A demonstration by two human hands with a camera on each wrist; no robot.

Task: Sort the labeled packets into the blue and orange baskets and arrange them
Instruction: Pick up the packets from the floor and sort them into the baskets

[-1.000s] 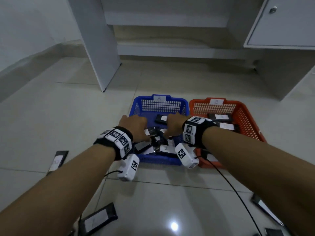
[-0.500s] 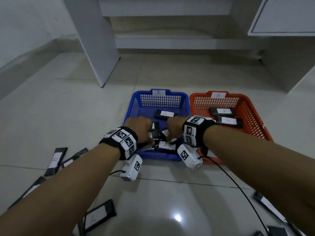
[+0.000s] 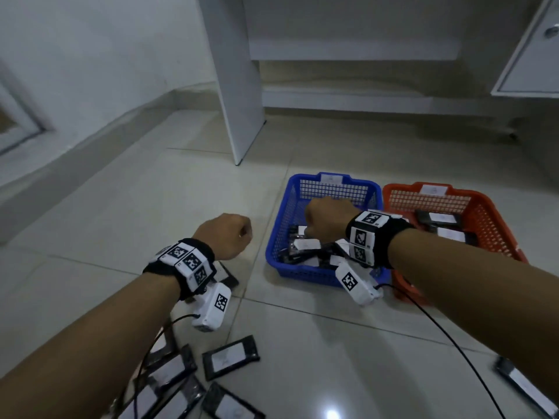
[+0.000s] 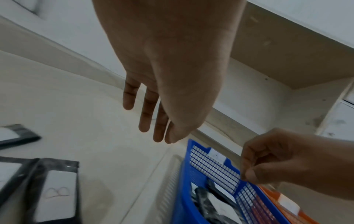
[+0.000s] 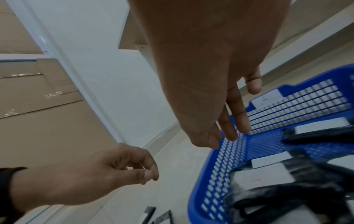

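The blue basket [image 3: 302, 275] holds a loose heap of black packets with white labels [image 3: 306, 245]. Right beside it, the orange basket [image 3: 423, 201] has two labeled packets [image 3: 438, 218] lying flat. My right hand [image 3: 323, 219] hovers over the blue basket [image 5: 220, 166], and its fingers [image 5: 232, 131] hang down relaxed and empty. My left hand [image 3: 227, 237] is above the floor to the left of the blue basket. It is loosely curled, and its fingers [image 4: 145, 115] hold nothing. A packet marked B [image 4: 55, 194] lies below it.
Several loose packets [image 3: 230, 359] lie on the tiled floor near my left forearm, and one more [image 3: 526, 388] is at the lower right. A white cabinet panel [image 3: 239, 86] and a low shelf stand behind the baskets. A cable [image 3: 453, 343] trails from the right wrist.
My left hand has left the blue basket and moved left over the floor, empty. My right hand stays over the blue basket and has let go of the packets.
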